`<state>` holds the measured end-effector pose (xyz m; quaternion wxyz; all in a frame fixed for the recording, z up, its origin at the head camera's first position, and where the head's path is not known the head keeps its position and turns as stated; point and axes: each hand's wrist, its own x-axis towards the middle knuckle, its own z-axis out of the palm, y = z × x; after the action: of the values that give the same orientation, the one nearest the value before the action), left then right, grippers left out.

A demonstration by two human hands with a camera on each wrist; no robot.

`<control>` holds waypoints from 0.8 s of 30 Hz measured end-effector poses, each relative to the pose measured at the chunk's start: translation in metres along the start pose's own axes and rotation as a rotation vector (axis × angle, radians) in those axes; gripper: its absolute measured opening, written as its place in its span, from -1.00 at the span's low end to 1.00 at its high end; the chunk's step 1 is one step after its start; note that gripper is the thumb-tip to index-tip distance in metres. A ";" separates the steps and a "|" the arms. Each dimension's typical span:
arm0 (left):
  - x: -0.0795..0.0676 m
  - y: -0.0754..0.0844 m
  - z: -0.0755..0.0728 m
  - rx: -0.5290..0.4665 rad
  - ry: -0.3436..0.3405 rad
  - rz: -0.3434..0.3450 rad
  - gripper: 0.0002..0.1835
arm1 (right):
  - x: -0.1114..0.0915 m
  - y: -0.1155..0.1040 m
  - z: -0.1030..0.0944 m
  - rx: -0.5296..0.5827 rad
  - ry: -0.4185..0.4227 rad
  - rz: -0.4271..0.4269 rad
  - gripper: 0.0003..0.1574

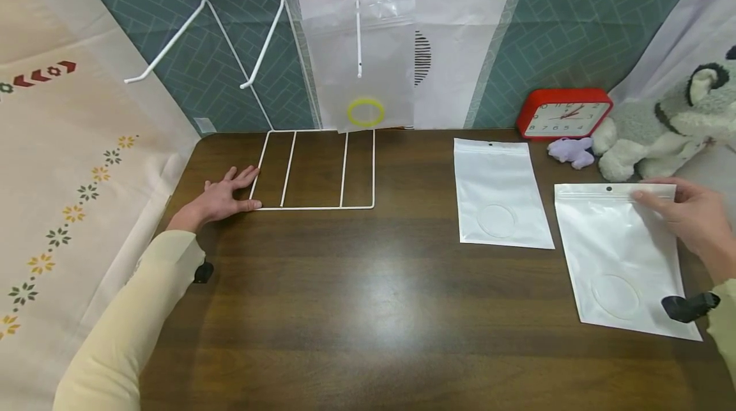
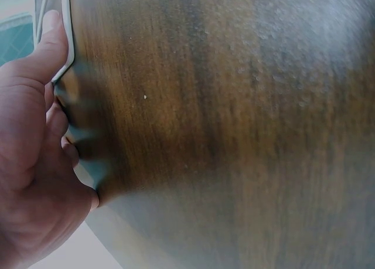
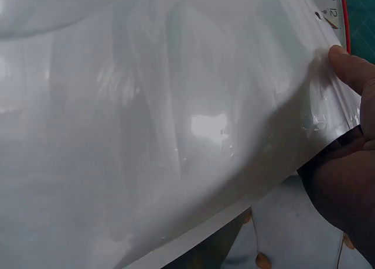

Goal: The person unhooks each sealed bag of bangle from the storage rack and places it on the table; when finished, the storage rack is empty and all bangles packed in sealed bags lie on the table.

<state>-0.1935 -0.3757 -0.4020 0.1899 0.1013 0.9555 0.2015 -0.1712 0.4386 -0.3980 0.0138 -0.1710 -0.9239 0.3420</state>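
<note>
A white wire display rack [image 1: 316, 208] stands at the back of the table, its long hooks sticking out in front of the wall. My left hand [image 1: 221, 203] rests at the left side of the rack's base, fingers spread; in the left wrist view the thumb [image 2: 53, 43] lies against the wire. With thumb and fingers my right hand [image 1: 692, 213] pinches the top right corner of a large white zip pouch [image 1: 621, 245]. A round outline shows near that pouch's bottom. From the rack's right hook [image 1: 359, 40] hangs a clear zip bag [image 1: 339, 72] with a yellow ring printed on it.
A smaller white zip pouch [image 1: 497, 187] lies left of the large one. Behind them are a red clock [image 1: 566, 114], a small purple toy [image 1: 572, 152] and a grey plush animal [image 1: 644, 136]. Patterned cloth [image 1: 86, 206] borders the brown table [image 1: 345, 309] on the left.
</note>
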 end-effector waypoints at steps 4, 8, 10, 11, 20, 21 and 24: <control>0.000 0.000 0.000 0.004 0.004 0.001 -0.03 | -0.001 -0.006 0.001 -0.069 0.043 -0.026 -0.54; 0.000 -0.001 -0.001 0.004 0.004 -0.001 -0.03 | 0.000 -0.008 0.007 -0.114 0.058 -0.018 -0.16; 0.000 -0.001 -0.001 0.001 0.003 -0.004 -0.02 | 0.001 -0.009 0.010 -0.129 0.060 -0.001 -0.14; 0.000 -0.001 -0.001 0.000 0.002 -0.005 -0.02 | 0.001 -0.009 0.012 -0.136 0.061 0.009 -0.14; -0.001 0.000 -0.001 -0.011 -0.005 -0.009 -0.01 | 0.002 -0.009 0.016 -0.176 0.036 0.060 0.01; -0.001 0.000 -0.001 -0.008 -0.003 -0.008 -0.01 | 0.002 -0.008 0.016 -0.179 0.036 0.056 0.00; 0.000 0.000 0.000 -0.001 0.002 -0.007 -0.02 | 0.002 -0.007 0.018 -0.195 0.043 0.037 -0.03</control>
<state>-0.1936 -0.3759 -0.4017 0.1900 0.0975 0.9559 0.2016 -0.1773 0.4233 -0.4075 0.0104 -0.1960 -0.9490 0.2468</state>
